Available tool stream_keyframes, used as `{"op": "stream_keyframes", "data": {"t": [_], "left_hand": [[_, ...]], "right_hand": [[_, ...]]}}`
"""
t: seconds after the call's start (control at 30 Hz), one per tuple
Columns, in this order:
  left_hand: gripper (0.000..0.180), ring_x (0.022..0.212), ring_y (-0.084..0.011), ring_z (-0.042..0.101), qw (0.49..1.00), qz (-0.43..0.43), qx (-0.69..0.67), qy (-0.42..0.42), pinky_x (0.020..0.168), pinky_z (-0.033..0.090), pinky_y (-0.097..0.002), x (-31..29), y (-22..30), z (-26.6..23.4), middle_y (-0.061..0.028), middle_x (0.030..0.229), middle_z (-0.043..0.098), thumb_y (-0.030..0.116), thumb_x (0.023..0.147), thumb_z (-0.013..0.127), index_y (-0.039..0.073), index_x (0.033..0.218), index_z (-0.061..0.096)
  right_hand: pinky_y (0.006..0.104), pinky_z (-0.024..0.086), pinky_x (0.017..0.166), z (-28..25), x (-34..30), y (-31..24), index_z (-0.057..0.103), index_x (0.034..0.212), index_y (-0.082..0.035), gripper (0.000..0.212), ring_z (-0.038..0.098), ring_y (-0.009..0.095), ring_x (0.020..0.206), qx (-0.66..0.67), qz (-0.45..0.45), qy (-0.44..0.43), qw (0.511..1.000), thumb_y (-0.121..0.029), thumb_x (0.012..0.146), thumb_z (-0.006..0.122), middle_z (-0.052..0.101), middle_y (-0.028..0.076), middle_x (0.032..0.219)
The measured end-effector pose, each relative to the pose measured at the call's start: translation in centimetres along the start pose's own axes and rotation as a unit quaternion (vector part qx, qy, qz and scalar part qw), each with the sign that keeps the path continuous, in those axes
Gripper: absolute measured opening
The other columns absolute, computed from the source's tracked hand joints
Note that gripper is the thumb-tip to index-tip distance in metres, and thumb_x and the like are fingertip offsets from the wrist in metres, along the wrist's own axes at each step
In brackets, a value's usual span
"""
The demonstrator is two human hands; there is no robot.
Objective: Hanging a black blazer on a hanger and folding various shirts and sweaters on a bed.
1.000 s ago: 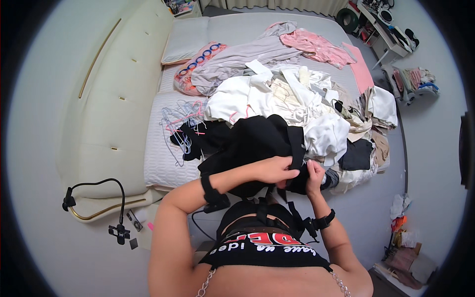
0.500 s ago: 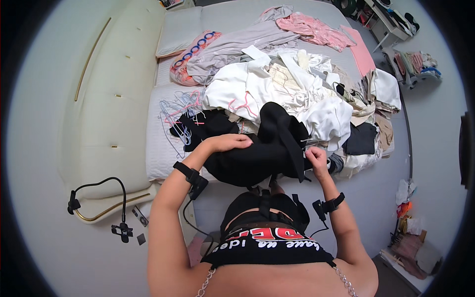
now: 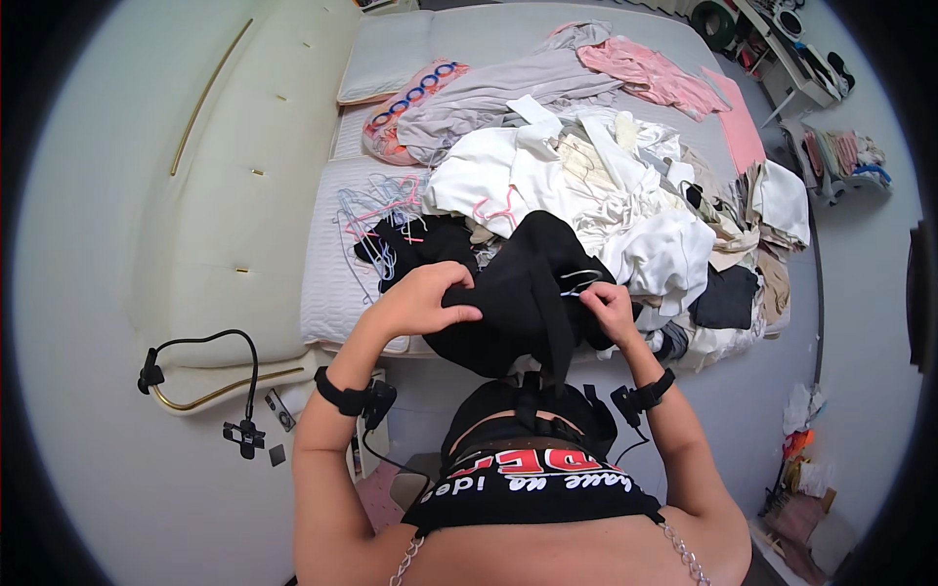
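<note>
A black garment (image 3: 518, 308) hangs bunched in front of me at the bed's near edge. My left hand (image 3: 430, 301) grips its left side between thumb and fingers. At its right side, my right hand (image 3: 612, 311) is closed on a pale clothes hanger (image 3: 578, 283), whose curved hook stands out of the cloth. Most of the hanger is hidden by the garment. Just beyond lies a heap of white clothes (image 3: 498, 171), with a pink hanger (image 3: 499, 206) on it. Left of the garment are tangled blue and pink hangers (image 3: 376, 230) and more black cloth (image 3: 445, 239).
The bed (image 3: 327, 283) has a padded cream headboard (image 3: 234, 195) along its left. Folded clothes (image 3: 728, 296) are stacked at the right edge, and grey and pink clothes (image 3: 650, 73) lie farther back. A phone holder on a bent arm (image 3: 244, 435) juts out at lower left.
The black garment has turned and its upper part has dropped lower. My right hand has moved slightly left, and the hanger's hook now shows. My left hand has shifted its hold on the cloth.
</note>
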State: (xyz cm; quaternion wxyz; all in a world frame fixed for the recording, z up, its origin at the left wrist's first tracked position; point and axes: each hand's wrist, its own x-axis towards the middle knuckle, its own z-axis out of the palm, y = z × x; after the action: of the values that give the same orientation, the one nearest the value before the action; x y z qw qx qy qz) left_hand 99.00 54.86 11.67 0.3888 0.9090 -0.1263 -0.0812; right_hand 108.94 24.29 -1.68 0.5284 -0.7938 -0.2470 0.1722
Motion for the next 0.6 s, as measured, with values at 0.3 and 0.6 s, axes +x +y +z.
{"op": "stream_keyframes", "data": {"t": [0.3,0.6], "left_hand": [[0.035,0.078,-0.0294,0.056,0.976,0.012,0.216,0.024,0.067,0.045,-0.0368,0.1,0.9,2.3,-0.0109,0.083,0.054,0.029,0.076,0.065,0.005,0.100,0.058],[0.018,0.065,-0.0293,0.059,0.982,0.053,0.170,0.068,0.056,0.047,-0.0351,-2.8,-1.4,3.0,-0.0108,0.070,0.057,0.016,0.066,0.064,0.004,0.079,0.058]], "right_hand": [[0.0247,0.036,0.050,1.4,2.5,-2.8,0.061,0.067,0.000,0.023,0.048,0.008,0.052,0.095,-0.043,-0.002,0.995,-0.020,0.077,0.067,0.053,0.004,0.054],[0.0237,0.042,0.069,1.6,2.7,-3.9,0.062,0.089,-0.001,0.030,0.053,0.011,0.072,0.223,0.056,-0.254,0.940,-0.030,0.089,0.054,0.060,0.006,0.076]]}}
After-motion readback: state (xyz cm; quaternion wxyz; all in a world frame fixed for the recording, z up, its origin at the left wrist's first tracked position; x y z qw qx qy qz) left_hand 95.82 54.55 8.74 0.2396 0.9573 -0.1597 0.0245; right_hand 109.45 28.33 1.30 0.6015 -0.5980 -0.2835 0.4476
